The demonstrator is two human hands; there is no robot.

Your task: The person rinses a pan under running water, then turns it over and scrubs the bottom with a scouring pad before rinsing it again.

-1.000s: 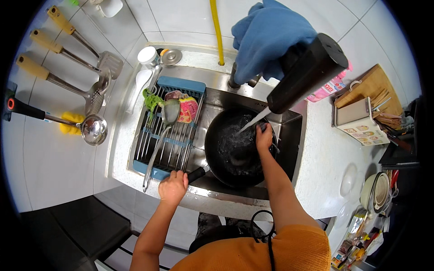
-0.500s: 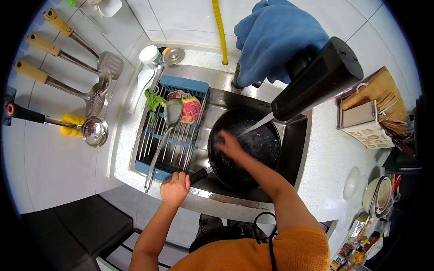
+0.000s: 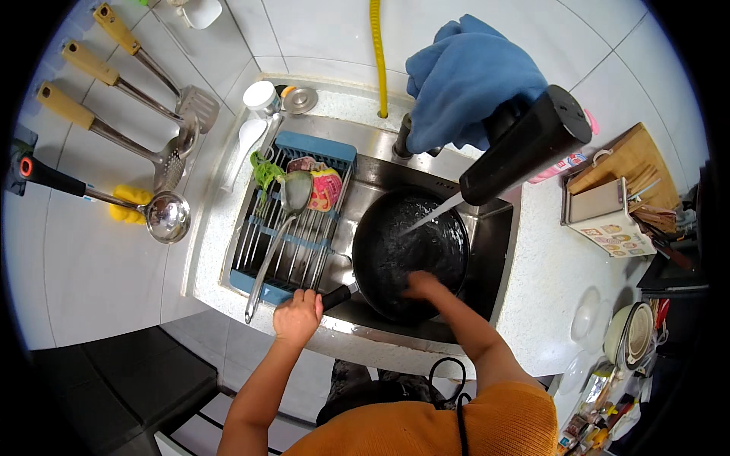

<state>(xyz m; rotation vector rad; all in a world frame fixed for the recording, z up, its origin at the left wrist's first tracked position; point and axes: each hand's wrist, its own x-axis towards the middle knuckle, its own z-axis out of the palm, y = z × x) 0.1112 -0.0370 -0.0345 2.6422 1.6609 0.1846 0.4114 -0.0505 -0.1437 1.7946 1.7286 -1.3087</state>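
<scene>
A black frying pan (image 3: pixel 380 251) sits in the steel sink, with water running into it from the black faucet (image 3: pixel 525 144). My left hand (image 3: pixel 298 315) is wrapped round the pan's handle at the sink's front edge. Inside the pan, low on its right side, is my right hand (image 3: pixel 426 285); its fingers dip into the dark water and are blurred, so I cannot make out whether they hold anything. Left of the pan, a long metal spoon (image 3: pixel 274 247) lies across the blue-ended drying rack (image 3: pixel 315 146), with leafy greens (image 3: pixel 266 173) and a pink-and-yellow patterned item (image 3: pixel 325 190) beside its bowl.
A blue cloth (image 3: pixel 471 80) hangs behind the faucet, near a yellow hose (image 3: pixel 379 61). Turners and a ladle (image 3: pixel 167 216) hang on the left wall. A white jar (image 3: pixel 261 97) stands at the back left. At the right are a chopstick holder (image 3: pixel 608 220) and a cutting board (image 3: pixel 627 156).
My right hand has moved down and to the right inside the pan, from its left side toward the near right. The left hand keeps its hold on the handle.
</scene>
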